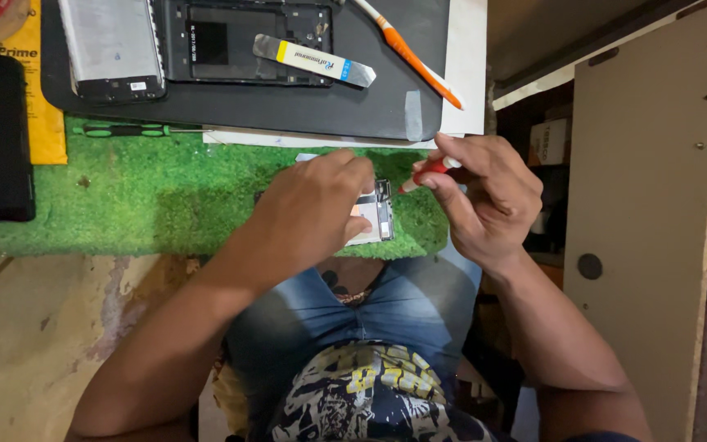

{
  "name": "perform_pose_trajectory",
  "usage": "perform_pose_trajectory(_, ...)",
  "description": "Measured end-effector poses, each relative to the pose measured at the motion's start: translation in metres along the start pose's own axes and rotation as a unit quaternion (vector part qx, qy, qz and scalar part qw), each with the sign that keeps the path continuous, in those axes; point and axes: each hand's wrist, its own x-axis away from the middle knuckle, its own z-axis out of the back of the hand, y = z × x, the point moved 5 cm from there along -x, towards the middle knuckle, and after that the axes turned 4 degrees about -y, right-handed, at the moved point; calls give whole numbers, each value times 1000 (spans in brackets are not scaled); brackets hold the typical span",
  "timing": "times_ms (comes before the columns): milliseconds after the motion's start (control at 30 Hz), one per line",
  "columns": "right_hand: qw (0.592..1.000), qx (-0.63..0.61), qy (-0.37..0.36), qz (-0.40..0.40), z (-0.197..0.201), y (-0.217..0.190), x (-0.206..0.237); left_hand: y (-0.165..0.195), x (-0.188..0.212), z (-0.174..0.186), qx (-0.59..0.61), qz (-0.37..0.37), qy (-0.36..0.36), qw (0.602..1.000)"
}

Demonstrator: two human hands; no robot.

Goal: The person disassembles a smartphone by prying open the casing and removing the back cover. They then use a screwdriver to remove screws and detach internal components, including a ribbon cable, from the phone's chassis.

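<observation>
Green fake-turf mat [165, 196] sits under both hands. Left hand [308, 213] is pressed flat over a small phone part [376, 214], pinning it down. Right hand [484, 192], just beside it, pinches a red-handled screwdriver [429, 173], tip almost touching the part.

A phone frame [247, 41] lies on the mat [288, 106], behind the turf [165, 196].

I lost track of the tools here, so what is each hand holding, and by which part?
The right hand pinches a red-handled tool by its handle. The left hand grips a small phone part along its left side, covering most of it.
</observation>
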Motion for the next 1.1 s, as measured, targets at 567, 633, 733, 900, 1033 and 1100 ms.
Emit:
perform_pose_trajectory(567, 999, 24, -13, 30, -1, -1, 0, -23, -2, -2, 59, -20, 47, 997)
perform_pose_trajectory(633, 999, 19, -17, 41, -1, -3, 1, -27, -4, -4, 82, 15, 24, 996)
perform_pose_trajectory(733, 999, 8, -11, 38, -1, -3, 1, -27, -7, -1, 75, -5, 43, 996)
perform_pose_trajectory(900, 1000, 1, -9, 29, -1, -3, 1, -27, -4, 3, 87, -37, 64, 993)
perform_pose_trajectory(1033, 999, 9, -9, 33, -1, -4, 1, -28, -4, 4, 109, -27, 55, 992)
perform_pose_trajectory(1100, 999, 11, -9, 39, -1, -4, 0, -28, -5, 5, 119, -26, 51, 991)
